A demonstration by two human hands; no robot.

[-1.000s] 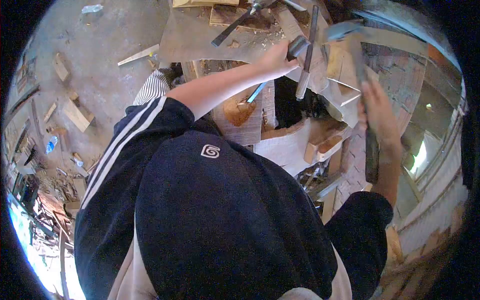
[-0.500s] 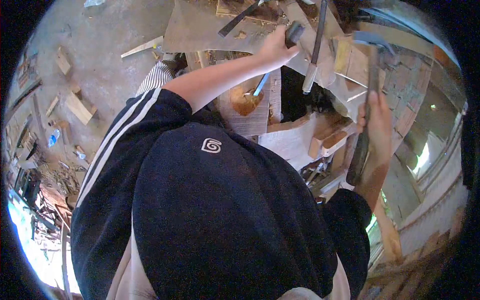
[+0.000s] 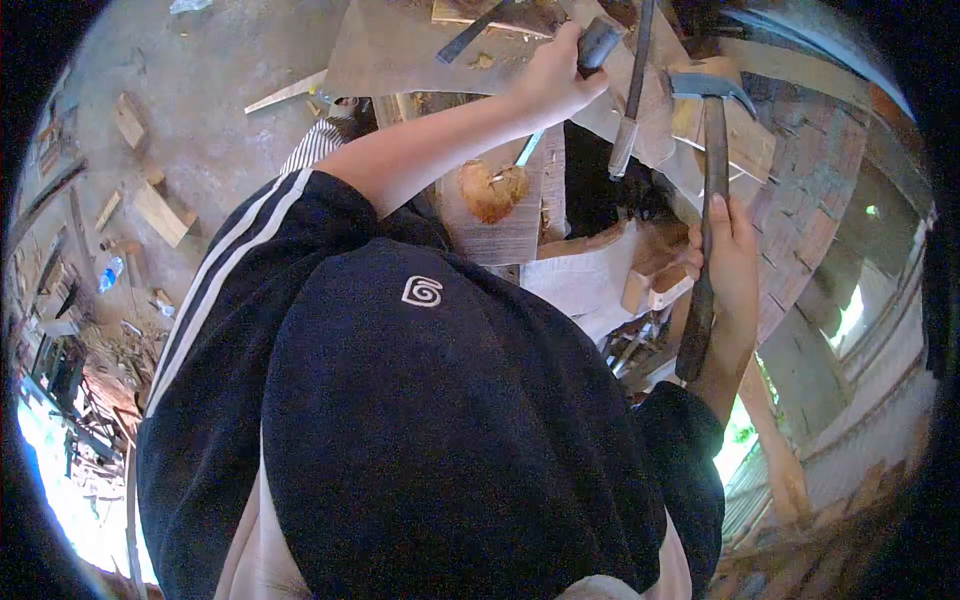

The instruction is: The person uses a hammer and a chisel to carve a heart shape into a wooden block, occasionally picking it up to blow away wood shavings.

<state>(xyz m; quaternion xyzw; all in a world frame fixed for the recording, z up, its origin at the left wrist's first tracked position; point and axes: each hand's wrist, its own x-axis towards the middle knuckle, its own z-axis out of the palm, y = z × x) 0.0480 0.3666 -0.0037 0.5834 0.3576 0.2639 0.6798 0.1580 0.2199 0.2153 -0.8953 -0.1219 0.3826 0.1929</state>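
Note:
My left hand [image 3: 552, 80] is closed around a chisel [image 3: 600, 45]. Its dark handle end sticks out above the fist, and a pale blue strip of blade shows below the forearm. That blade points down to a rounded brown piece of wood [image 3: 492, 192] on a flat board [image 3: 500, 240]; the forearm hides its middle. On the right, my right hand [image 3: 730, 250] grips a hammer [image 3: 714, 150] by its long dark handle. The hammer's curved metal head is up, to the right of the chisel and apart from it.
A second chisel [image 3: 636, 85] lies on the bench, beside a dark opening [image 3: 590, 180]. Another flat metal tool [image 3: 468, 35] rests near the top. Wood offcuts [image 3: 163, 212] and a plastic bottle [image 3: 110, 273] lie on the floor at left. Brickwork [image 3: 810, 180] stands at right.
The hammer has moved left, toward the chisel, and its head is sharper now. My left hand and the chisel handle have shifted slightly up, and the chisel stands a little differently.

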